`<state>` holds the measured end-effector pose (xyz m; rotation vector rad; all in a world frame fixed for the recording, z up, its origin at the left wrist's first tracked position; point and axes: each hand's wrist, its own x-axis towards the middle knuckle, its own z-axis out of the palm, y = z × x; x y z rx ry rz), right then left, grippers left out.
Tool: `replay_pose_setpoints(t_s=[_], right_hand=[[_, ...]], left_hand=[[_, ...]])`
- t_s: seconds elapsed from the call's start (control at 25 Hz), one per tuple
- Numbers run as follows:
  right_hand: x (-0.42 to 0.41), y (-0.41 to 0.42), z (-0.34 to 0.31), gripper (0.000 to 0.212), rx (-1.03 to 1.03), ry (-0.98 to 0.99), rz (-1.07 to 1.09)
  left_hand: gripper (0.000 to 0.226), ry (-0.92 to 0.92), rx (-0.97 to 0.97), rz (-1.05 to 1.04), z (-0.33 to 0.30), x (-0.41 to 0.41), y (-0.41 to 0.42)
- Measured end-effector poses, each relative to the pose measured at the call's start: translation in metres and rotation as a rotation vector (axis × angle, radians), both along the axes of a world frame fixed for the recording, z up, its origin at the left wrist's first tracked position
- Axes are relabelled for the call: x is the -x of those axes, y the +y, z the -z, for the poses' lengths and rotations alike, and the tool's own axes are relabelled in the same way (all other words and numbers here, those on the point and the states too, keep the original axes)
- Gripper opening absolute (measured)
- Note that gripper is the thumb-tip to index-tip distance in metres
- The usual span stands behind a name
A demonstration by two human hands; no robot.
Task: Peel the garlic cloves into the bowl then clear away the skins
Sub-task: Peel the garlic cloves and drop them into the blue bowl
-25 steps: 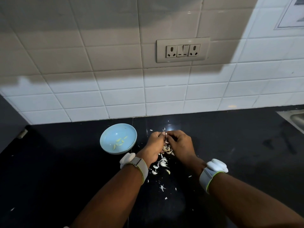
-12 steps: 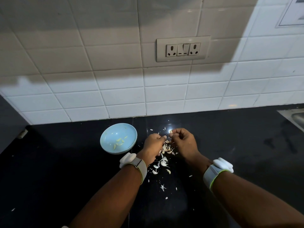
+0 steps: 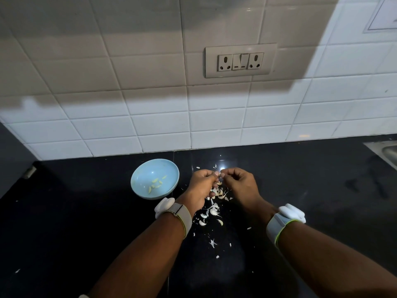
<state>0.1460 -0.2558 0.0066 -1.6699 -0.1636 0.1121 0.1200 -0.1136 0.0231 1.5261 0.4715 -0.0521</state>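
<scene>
A light blue bowl (image 3: pixel 140 179) stands on the black counter with several peeled garlic cloves (image 3: pixel 155 183) inside. Just right of it, my left hand (image 3: pixel 200 187) and my right hand (image 3: pixel 241 186) meet fingertip to fingertip above the counter. Both pinch one small garlic clove (image 3: pixel 220 174), which is mostly hidden by the fingers. Under and behind the hands lies a heap of unpeeled cloves and white skins (image 3: pixel 213 208), scattered toward me.
The black counter (image 3: pixel 311 190) runs to a white tiled wall with a socket panel (image 3: pixel 240 60). A steel sink edge (image 3: pixel 386 150) shows at the far right. Small skin flakes (image 3: pixel 212 243) lie nearer to me.
The hands have lifted slightly from the heap and drawn a little apart, still joined at the fingertips around the clove. The bowl has not moved.
</scene>
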Motion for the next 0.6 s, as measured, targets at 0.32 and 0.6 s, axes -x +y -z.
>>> replay_pose_setpoints(t_s=[0.32, 0.6], right_hand=[[-0.004, 0.007, 0.0, 0.016, -0.203, 0.226, -0.049], [-0.002, 0.012, -0.005, 0.02, -0.274, 0.228, -0.083]], left_hand=[[0.014, -0.025, 0.033, -0.06, -0.005, 0.003, -0.01], [0.018, -0.048, 0.092, -0.066, -0.009, 0.003, -0.014]])
